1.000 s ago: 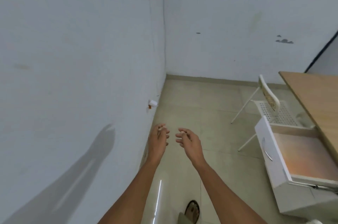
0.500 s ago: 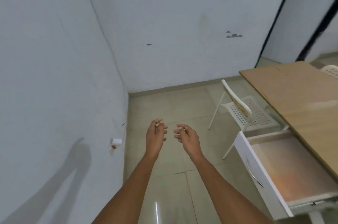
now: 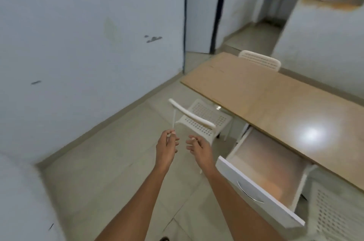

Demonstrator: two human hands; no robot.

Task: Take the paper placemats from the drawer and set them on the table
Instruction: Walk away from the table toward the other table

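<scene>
A white drawer stands pulled out from under the long wooden table at the right. A pale sheet lies on the drawer's floor; whether it is a placemat I cannot tell. My left hand and my right hand hang side by side over the floor, left of the drawer, fingers loosely curled, holding nothing. Neither hand touches the drawer or the table.
A white perforated chair stands tucked at the table's near side, just beyond my hands. Another white chair is at the far side, and a third at the bottom right. White walls close in at left; a doorway opens behind.
The view has swung right from the wall corner toward the table, bringing the whole drawer and tabletop into sight. My hands keep the same pose in front of me.
</scene>
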